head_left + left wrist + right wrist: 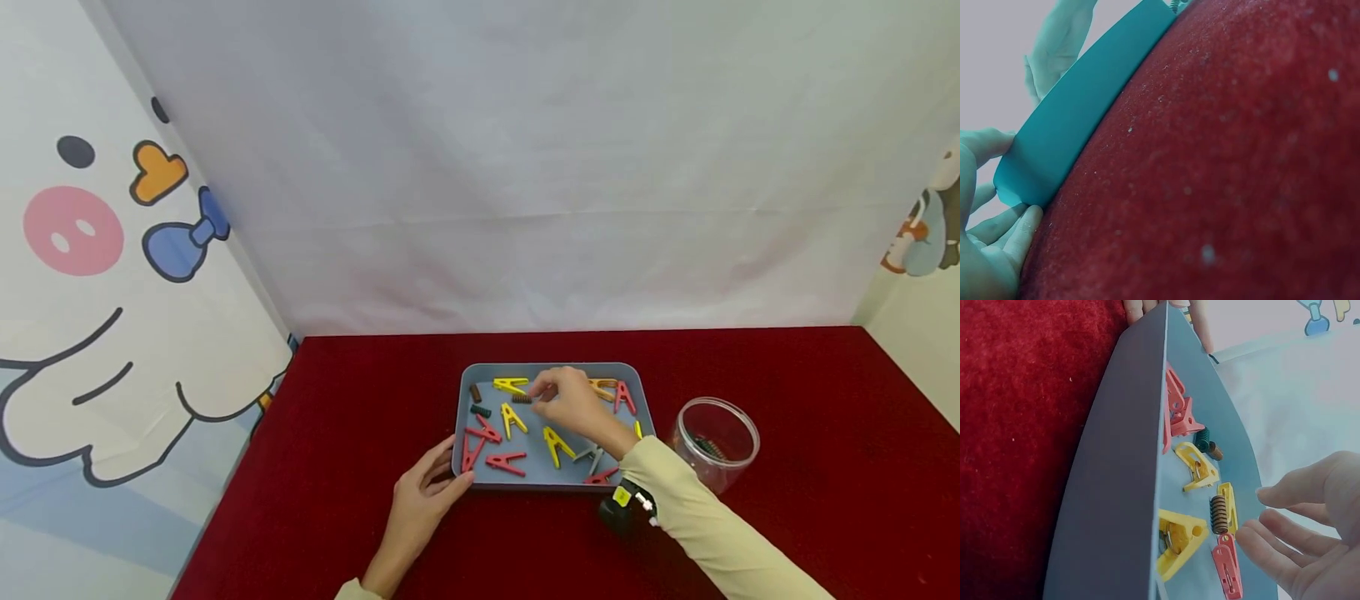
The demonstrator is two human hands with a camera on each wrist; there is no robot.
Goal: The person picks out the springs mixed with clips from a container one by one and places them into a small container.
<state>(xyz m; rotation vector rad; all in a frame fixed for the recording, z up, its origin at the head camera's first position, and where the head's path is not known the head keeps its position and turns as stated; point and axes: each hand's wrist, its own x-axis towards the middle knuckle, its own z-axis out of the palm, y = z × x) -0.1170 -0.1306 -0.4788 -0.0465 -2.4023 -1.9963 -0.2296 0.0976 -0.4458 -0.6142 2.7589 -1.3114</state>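
A grey-blue tray [536,486] holds yellow clips [514,421], red clips [506,463] and small coil springs. My left hand [423,492] holds the tray's near left corner, thumb on the front wall and fingers along the left side. Over the tray's far half hovers my right hand [572,404], close to a brown spring [1219,514]. Its thumb and fingers are apart in the right wrist view, with nothing seen between them. A dark green spring [481,411] and another brown spring [475,392] lie near the left wall.
To the right of the tray stands a clear round jar [716,433] with some springs inside, beside my right forearm. Red cloth [360,400] covers the table. A white curtain [525,167] hangs behind it, and a cartoon-printed sheet [97,333] is on the left.
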